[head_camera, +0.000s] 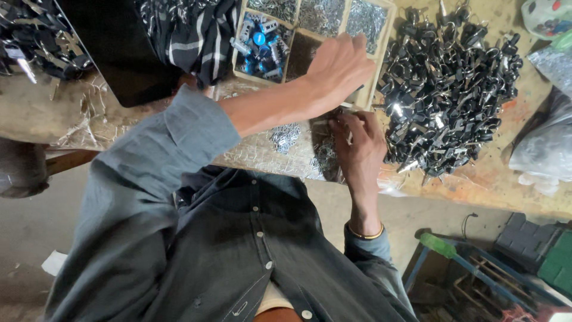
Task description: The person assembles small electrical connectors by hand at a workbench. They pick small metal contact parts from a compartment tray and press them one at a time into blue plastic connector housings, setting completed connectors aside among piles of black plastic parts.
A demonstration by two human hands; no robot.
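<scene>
Two hands (336,68) (357,143) work beside a compartmented tray (381,53).

Black-silver clip pile (450,95); grey-blue shirt (238,250); black-white striped cloth (193,36); green handle (438,245).

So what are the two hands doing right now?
Left hand: reaching over the wooden divided tray; grip cannot be told.
Right hand: fingers pinched on a small metal part.

- My left hand (336,65) reaches over the tray (375,71), a wooden box of compartments holding small metal parts.
- My right hand (357,146) pinches a small silver part (322,122), just below the tray's near edge.
</scene>
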